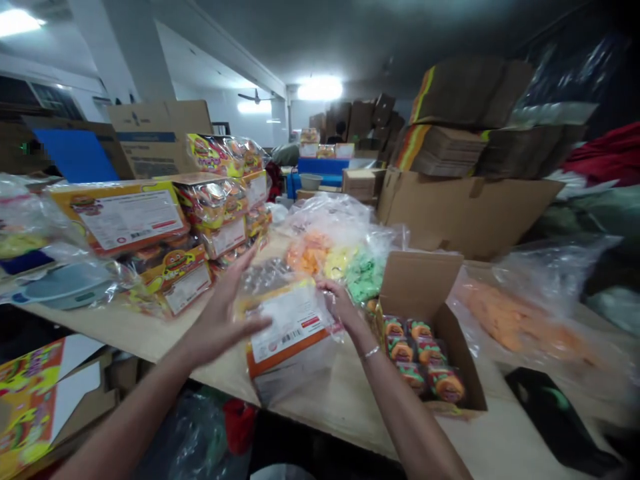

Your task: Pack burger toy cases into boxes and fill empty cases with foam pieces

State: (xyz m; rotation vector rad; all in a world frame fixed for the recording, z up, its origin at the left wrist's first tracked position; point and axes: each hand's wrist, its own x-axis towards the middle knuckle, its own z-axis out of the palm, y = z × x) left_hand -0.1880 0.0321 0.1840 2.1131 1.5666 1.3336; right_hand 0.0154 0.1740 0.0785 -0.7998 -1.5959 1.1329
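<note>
Firstly, left hand (215, 317): bare, fingers spread wide, at the left side of the wrapped box; thumb across its label side in view, contact cannot be told.
Right hand (343, 307): fingers curled in, gripping the wrapped box at its upper right corner; whether carton or film only, blur hides.
Wrapped box (285, 327): one, white barcode label facing up, orange border, tilted; at the near edge of the worktop (485, 447), full support unclear.
Risk, wrapped box: could tip or slide off the near edge, if the one gripping hand loses its hold.
Risk, clear film (337, 330): loose at the box's right side; could stretch or tear if pulled at one corner.
Open box (467, 360): just right of the right forearm, flap raised, burger-shaped packs (420, 350) inside; an elbow swinging outward could knock it.
Coloured pieces (307, 253): orange, yellow, green, beyond the wrapped box; a push toward the far edge could scatter them.
Stacked boxes (227, 237): wrapped, toward the left edge; a wide left-hand sweep could topple them.
Dark flat object (555, 420): near right corner, well apart from both hands.
</note>
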